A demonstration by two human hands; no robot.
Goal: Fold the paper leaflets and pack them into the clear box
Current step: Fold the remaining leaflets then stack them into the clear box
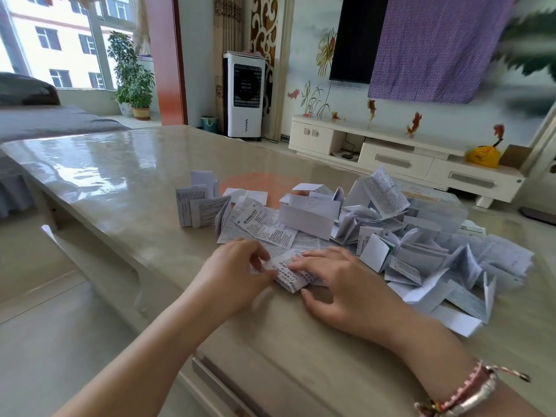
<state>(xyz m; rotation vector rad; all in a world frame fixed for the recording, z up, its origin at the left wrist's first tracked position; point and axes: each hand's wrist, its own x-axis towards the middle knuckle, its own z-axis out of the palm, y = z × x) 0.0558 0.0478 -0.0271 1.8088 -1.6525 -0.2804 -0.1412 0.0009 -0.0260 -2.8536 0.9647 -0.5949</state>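
Observation:
A small printed leaflet (290,273) lies folded on the table near its front edge. My left hand (237,269) pinches its left end between thumb and fingers. My right hand (340,284) lies on its right part with the fingers stretched flat across the paper. Behind the hands spreads a loose pile of leaflets (391,236), some flat, some folded. The clear box (433,210) stands at the back right, half hidden by the pile. Three folded leaflets (200,206) stand upright at the pile's left.
The glossy beige table (120,176) stretches far to the left and back. Its front edge (240,371) runs close below my wrists. A white TV cabinet (391,152) and an air cooler (245,94) stand beyond the table. A bracelet sits on my right wrist (469,389).

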